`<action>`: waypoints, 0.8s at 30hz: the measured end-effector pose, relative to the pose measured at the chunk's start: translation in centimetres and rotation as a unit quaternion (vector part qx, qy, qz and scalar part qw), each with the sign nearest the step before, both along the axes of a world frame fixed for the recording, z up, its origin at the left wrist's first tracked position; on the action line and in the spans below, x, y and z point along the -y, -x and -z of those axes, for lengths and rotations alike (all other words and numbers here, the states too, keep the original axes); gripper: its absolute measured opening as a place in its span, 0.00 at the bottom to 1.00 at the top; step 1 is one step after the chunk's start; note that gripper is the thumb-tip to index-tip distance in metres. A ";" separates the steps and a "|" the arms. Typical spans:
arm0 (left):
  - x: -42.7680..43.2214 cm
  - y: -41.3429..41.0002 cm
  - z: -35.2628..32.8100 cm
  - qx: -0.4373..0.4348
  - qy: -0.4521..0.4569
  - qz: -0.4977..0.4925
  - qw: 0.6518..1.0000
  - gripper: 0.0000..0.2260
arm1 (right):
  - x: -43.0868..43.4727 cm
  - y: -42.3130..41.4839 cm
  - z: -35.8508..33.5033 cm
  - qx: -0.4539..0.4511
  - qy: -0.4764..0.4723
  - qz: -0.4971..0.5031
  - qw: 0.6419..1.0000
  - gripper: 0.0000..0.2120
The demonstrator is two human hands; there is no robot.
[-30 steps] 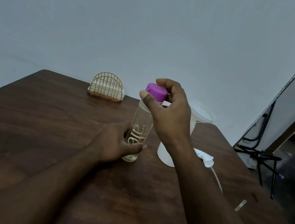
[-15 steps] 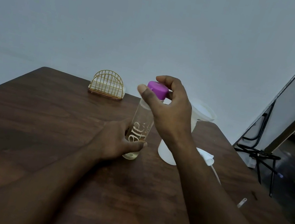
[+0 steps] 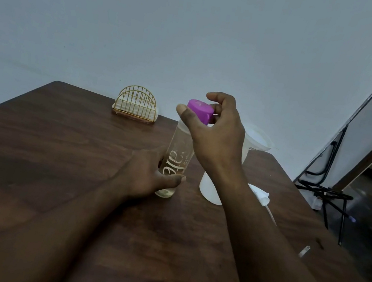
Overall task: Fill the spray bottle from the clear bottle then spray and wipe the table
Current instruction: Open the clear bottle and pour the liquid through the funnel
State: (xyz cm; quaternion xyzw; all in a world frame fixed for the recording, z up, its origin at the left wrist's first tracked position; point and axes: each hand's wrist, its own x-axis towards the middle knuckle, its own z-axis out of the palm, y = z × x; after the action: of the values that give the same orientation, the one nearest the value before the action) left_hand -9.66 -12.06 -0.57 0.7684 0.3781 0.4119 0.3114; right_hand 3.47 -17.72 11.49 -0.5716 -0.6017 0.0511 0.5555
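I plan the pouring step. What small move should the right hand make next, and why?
Probably twist the purple cap off and lift it: the right hand pinches it, it still sits on the clear bottle, which the left hand grips upright on the table, so nothing can be poured yet.

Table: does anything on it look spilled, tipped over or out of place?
No spill shows. The one loose thing is the white spray head, lying on the table beside the white spray bottle, which carries a funnel instead. The clear bottle stands upright.
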 end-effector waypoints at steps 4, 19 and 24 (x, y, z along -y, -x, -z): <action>0.1 0.1 -0.1 -0.005 -0.006 -0.005 1.000 0.20 | 0.0 -0.1 -0.5 -0.033 -0.050 0.009 0.998 0.22; -0.4 0.0 -0.1 -0.038 -0.025 -0.021 0.999 0.19 | 2.6 -1.6 1.2 -0.209 -0.082 -0.060 0.973 0.22; -0.4 0.3 -0.2 -0.037 -0.017 -0.036 0.999 0.24 | 3.4 -2.2 3.3 -0.208 -0.057 -0.041 0.976 0.22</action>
State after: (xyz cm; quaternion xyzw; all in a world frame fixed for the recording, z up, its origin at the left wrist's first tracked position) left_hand -9.95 -11.64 -0.41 0.7743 0.4098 0.4002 0.2691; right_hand 5.63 -21.10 8.18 -0.4907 -0.4978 0.1566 0.6978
